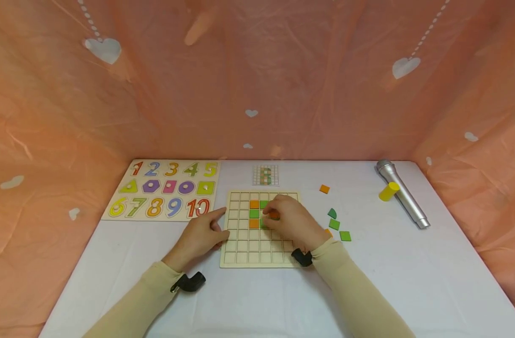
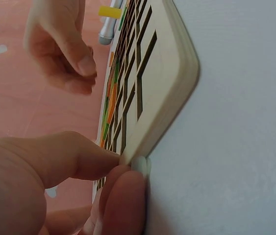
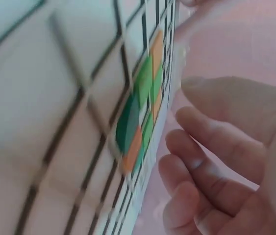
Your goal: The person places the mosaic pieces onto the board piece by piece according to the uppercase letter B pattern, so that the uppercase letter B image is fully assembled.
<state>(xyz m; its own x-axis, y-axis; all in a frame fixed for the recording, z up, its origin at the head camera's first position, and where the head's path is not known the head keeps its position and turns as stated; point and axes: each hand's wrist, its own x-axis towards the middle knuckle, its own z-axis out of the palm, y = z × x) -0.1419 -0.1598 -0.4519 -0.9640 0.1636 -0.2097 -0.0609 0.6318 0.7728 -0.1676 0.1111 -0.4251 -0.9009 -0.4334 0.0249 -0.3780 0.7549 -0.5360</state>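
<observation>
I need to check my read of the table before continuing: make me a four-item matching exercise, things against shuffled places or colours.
1. mic
2. cylinder
3. card
4. left hand

A. beyond the grid, as the person sits
B. silver
C. at the grid's left edge
D. yellow

Pairs: 1-B, 2-D, 3-A, 4-C
</observation>
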